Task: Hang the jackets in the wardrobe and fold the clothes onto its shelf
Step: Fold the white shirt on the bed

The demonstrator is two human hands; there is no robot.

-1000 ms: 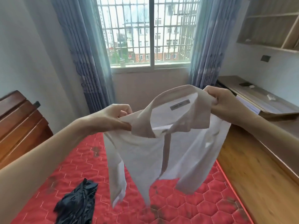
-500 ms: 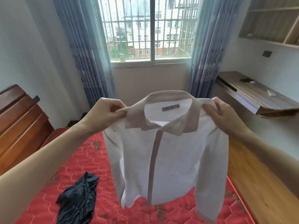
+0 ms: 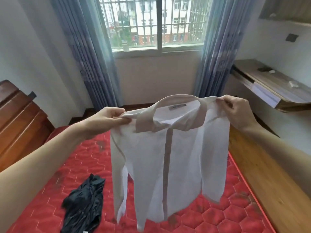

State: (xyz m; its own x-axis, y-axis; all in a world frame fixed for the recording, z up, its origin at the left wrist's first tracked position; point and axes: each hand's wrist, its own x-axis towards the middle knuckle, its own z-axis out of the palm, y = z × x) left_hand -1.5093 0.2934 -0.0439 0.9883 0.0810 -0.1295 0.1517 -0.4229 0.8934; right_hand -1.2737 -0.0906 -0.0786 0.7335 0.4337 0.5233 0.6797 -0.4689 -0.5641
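A white shirt with a beige collar and front strip hangs spread out in the air above the bed, its front toward me. My left hand pinches its left shoulder. My right hand grips the right shoulder. Both sleeves dangle at the sides. A crumpled black garment lies on the red mattress at the lower left. No wardrobe is in view.
A dark wooden headboard stands at the left. A wall-mounted wooden desk with small items is at the right, above a wood floor. Blue curtains frame a barred window straight ahead.
The shirt went from bunched and twisted to hanging flat and spread between my hands. Both hands moved apart and lower; my view tilted down a little.
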